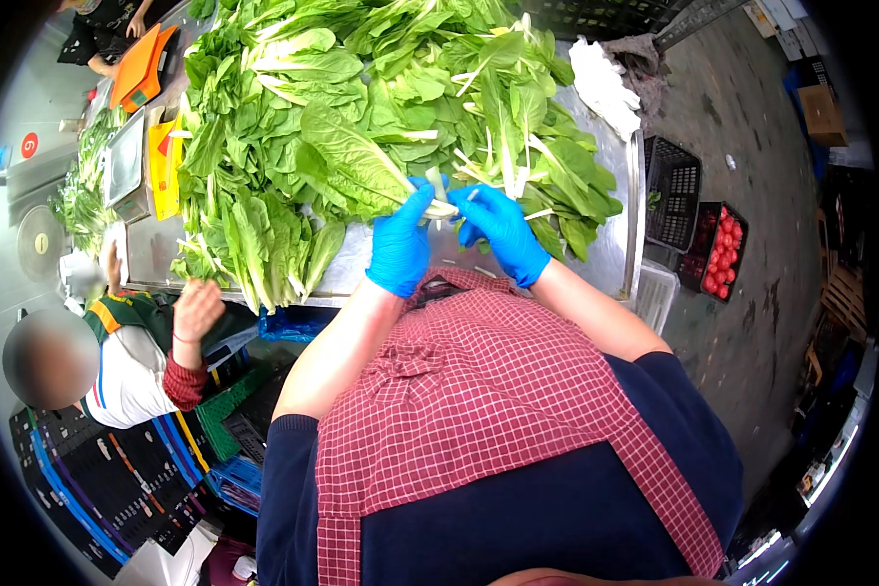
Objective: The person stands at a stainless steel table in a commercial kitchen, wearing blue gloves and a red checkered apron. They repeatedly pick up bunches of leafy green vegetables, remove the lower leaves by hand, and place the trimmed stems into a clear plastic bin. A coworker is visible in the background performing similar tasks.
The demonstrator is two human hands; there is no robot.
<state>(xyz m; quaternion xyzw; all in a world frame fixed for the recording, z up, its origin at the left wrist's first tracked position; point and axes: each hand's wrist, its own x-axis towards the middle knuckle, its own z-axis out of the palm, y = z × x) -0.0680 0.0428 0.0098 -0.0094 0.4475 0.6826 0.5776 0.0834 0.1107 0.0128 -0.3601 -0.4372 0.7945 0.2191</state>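
Note:
In front of my apron, my left hand (pixel 401 241), in a blue glove, is closed round the pale stem end of a long green leaf lettuce (pixel 354 161). Its leaves point up and to the left over the heap. My right hand (pixel 503 231), gloved the same way, is held close to the cut stem with its fingers pinched together. A small pale bit shows at those fingertips, too small to name. Beyond both hands, a big pile of loose leaf lettuce (pixel 254 146) covers the metal table (pixel 610 249).
At the left, another person's hand (pixel 198 311) is raised by the table edge, near a scale (pixel 125 161) and an orange device (pixel 139 68). Black crates (pixel 672 190) stand on the floor at right, one holding red tomatoes (pixel 724 254). A white bag (pixel 604 86) lies on the table's far right corner.

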